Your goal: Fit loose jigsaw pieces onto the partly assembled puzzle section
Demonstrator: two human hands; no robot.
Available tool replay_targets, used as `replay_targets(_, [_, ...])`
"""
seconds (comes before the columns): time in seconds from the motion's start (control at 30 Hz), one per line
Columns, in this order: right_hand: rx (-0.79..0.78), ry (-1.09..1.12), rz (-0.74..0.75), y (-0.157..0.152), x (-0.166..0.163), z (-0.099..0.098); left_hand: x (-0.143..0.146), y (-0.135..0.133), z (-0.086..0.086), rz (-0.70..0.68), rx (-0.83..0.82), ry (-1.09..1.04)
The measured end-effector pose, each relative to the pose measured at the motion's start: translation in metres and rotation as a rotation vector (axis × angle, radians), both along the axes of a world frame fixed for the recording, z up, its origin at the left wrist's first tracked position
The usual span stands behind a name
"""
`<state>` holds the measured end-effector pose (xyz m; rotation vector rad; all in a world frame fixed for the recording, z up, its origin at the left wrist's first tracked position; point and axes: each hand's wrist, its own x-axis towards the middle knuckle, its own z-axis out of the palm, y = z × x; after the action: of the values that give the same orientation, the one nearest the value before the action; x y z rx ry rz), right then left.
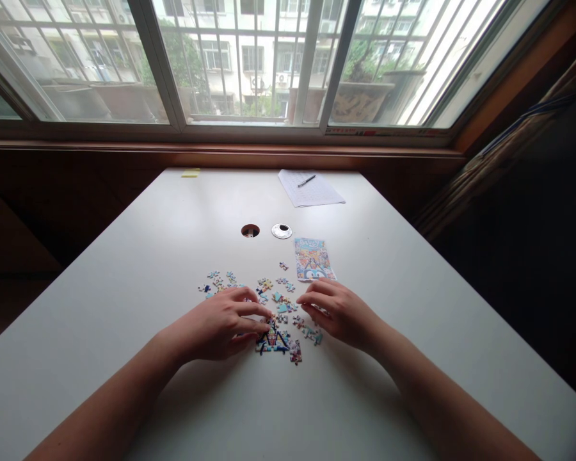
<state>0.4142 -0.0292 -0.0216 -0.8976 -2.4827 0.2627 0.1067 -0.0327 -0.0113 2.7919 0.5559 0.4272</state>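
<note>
Several joined jigsaw puzzle pieces [272, 342] lie flat on the white table, forming a small patch with dark blue lines. My left hand [228, 320] rests over the left side of this patch, fingers apart, fingertips touching its upper edge. Loose puzzle pieces [285, 307] are scattered between the hands and behind the left one, which hides some of them. To the right, my right hand [333, 308] hovers above the loose pieces with bent, parted fingers and nothing visible in them. A small joined piece cluster [295, 352] sits beside the patch.
A colourful picture sheet [313, 259] lies just beyond my right hand. Farther back are a cable hole [250, 230], its round metal cover [281, 231], papers [312, 192] with a pen [306, 181], and a yellow sticky note [191, 173]. A barred window rises behind the table [125, 256].
</note>
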Motion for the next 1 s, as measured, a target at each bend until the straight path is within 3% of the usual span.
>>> replay_targets(0.5, [-0.098,-0.080,0.082,0.001,0.013,0.017,0.000,0.000,-0.001,-0.012,0.002,-0.046])
replay_targets(1.0, [-0.219,-0.179,-0.050,0.002,0.037,0.028,-0.007,0.003,0.000,0.010,0.071,-0.107])
